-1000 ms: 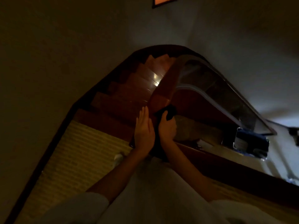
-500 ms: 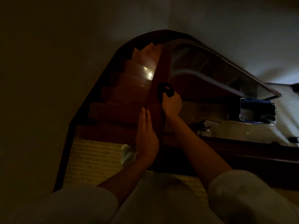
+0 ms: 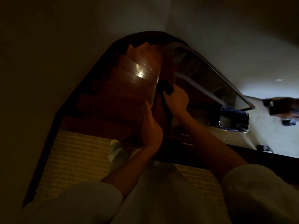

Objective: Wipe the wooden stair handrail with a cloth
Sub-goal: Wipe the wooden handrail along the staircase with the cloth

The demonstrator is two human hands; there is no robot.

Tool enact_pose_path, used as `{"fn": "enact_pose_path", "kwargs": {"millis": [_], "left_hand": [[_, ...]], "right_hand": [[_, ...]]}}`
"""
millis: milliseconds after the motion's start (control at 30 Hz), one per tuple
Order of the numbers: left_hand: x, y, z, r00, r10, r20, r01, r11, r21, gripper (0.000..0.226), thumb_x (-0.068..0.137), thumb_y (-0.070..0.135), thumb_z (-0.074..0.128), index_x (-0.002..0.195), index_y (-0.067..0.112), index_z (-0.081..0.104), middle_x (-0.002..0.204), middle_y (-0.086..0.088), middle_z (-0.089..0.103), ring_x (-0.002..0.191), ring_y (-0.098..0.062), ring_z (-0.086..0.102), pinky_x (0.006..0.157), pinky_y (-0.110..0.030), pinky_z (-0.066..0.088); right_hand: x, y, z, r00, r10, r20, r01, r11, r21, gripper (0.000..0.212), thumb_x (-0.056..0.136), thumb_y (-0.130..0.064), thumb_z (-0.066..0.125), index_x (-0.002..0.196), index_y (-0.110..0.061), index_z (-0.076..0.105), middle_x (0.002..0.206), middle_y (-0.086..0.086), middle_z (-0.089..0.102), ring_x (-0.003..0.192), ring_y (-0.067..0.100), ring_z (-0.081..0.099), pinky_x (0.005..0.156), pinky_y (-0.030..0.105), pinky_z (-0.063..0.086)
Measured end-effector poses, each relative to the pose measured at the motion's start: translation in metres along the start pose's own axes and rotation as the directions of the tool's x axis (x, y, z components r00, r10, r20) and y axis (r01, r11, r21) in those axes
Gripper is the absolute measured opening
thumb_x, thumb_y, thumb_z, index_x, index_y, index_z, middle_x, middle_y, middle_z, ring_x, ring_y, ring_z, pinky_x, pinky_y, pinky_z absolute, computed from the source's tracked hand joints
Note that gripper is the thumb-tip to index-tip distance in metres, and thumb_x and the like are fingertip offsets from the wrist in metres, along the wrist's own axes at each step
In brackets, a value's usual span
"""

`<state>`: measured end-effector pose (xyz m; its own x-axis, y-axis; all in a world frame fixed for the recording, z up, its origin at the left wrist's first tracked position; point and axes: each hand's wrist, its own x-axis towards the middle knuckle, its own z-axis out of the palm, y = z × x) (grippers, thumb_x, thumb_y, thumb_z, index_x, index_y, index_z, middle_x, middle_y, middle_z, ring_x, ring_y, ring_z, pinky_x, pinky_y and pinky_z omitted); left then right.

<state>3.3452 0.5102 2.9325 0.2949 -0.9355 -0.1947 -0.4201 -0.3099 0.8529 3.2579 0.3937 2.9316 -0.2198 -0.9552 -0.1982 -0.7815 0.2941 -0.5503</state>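
The dark wooden handrail (image 3: 167, 65) runs from near my body down along the stairs, curving right at the far end. My right hand (image 3: 176, 101) grips a dark cloth (image 3: 165, 88) and presses it on the rail's top, well ahead of my body. My left hand (image 3: 151, 126) lies flat with straight fingers against the left side of the rail, closer to me than the cloth. The light is dim and the cloth shows only as a dark bunch.
Polished wooden steps (image 3: 129, 81) descend on the left of the rail, with a light glare on them. A woven mat (image 3: 77, 156) covers the landing, and my socked foot (image 3: 117, 151) stands on it. On the right, below, a blue container (image 3: 233, 120) sits on a pale floor.
My right hand has slid the cloth farther down the rail, away from me. The left hand stays flat on the rail's side and has followed a little.
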Motion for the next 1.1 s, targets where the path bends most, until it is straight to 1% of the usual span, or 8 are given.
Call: {"fn": "enact_pose_path", "kwargs": {"millis": [133,233,300,433,533,833,900,1100], "left_hand": [[0.001,-0.022,-0.028,0.987,-0.161,-0.009,0.148,0.927,-0.344,0.049,0.101,0.003,0.041,0.148,0.016,0.036,0.121,0.000,0.062,0.113,-0.016,0.060,0.095,-0.035,0.051],[-0.015,-0.048,-0.050,0.950,-0.294,-0.103,0.256,0.926,-0.278,0.045,0.100,0.001,0.042,0.143,0.014,0.045,0.104,0.003,0.065,0.105,-0.026,0.063,0.080,-0.025,0.050],[-0.032,-0.062,-0.061,0.932,-0.347,-0.102,0.308,0.909,-0.282,0.044,0.099,-0.002,0.041,0.141,0.010,0.046,0.113,0.000,0.063,0.113,-0.028,0.059,0.088,-0.032,0.050],[-0.049,-0.076,-0.065,0.905,-0.421,-0.067,0.384,0.874,-0.299,0.042,0.098,-0.007,0.041,0.137,0.005,0.050,0.126,-0.014,0.061,0.121,-0.029,0.056,0.102,-0.046,0.045],[-0.050,-0.074,-0.073,0.903,-0.411,-0.120,0.351,0.871,-0.345,0.041,0.098,-0.007,0.041,0.135,0.006,0.051,0.126,-0.014,0.061,0.119,-0.027,0.056,0.099,-0.038,0.046],[-0.044,-0.077,-0.100,0.861,-0.411,-0.298,0.249,0.853,-0.458,0.042,0.096,-0.011,0.040,0.135,0.001,0.049,0.128,-0.016,0.058,0.121,-0.025,0.054,0.097,-0.028,0.043],[-0.046,-0.077,-0.100,0.856,-0.413,-0.312,0.245,0.854,-0.460,0.041,0.096,-0.010,0.041,0.135,0.001,0.049,0.128,-0.016,0.058,0.121,-0.025,0.054,0.098,-0.028,0.043],[-0.049,-0.077,-0.088,0.864,-0.402,-0.303,0.252,0.866,-0.431,0.043,0.095,-0.010,0.042,0.134,0.005,0.051,0.127,-0.013,0.060,0.120,-0.023,0.055,0.096,-0.028,0.043]], "right_hand": [[-0.047,-0.002,-0.005,0.900,-0.436,-0.001,0.435,0.898,-0.071,0.024,0.079,-0.013,0.074,0.102,-0.010,0.074,0.114,0.008,0.070,0.107,0.029,0.064,0.088,0.032,0.046],[-0.097,-0.003,0.006,0.558,-0.760,0.334,0.826,0.547,-0.136,0.022,0.068,-0.021,0.083,0.086,-0.010,0.075,0.092,0.008,0.071,0.088,0.030,0.067,0.081,0.039,0.052],[-0.092,-0.014,0.005,0.461,-0.661,0.592,0.879,0.433,-0.201,0.022,0.077,-0.033,0.076,0.084,-0.012,0.071,0.080,0.004,0.066,0.081,0.026,0.065,0.071,0.031,0.047],[-0.019,-0.062,0.001,0.727,-0.358,0.585,0.684,0.442,-0.580,0.034,0.091,-0.037,0.058,0.065,-0.016,0.049,0.070,-0.001,0.051,0.084,0.023,0.064,0.064,0.025,0.035],[-0.008,-0.073,0.003,0.752,-0.296,0.589,0.659,0.369,-0.655,0.032,0.094,-0.030,0.055,0.066,-0.017,0.046,0.065,-0.006,0.042,0.064,0.014,0.051,0.055,0.022,0.030],[-0.155,-0.032,0.030,0.191,-0.260,0.947,0.981,0.063,-0.181,0.038,0.093,-0.051,0.054,0.080,-0.016,0.063,0.067,-0.001,0.049,0.056,0.012,0.042,0.057,0.025,0.029],[-0.122,-0.041,0.023,0.223,-0.291,0.930,0.974,0.102,-0.202,0.041,0.095,-0.049,0.051,0.076,-0.014,0.061,0.067,0.002,0.053,0.057,0.015,0.047,0.055,0.024,0.032],[-0.017,-0.061,-0.007,0.723,-0.470,0.507,0.690,0.532,-0.490,0.048,0.093,-0.030,0.055,0.051,-0.019,0.034,0.051,-0.005,0.032,0.048,0.014,0.037,0.049,0.019,0.023]]}}
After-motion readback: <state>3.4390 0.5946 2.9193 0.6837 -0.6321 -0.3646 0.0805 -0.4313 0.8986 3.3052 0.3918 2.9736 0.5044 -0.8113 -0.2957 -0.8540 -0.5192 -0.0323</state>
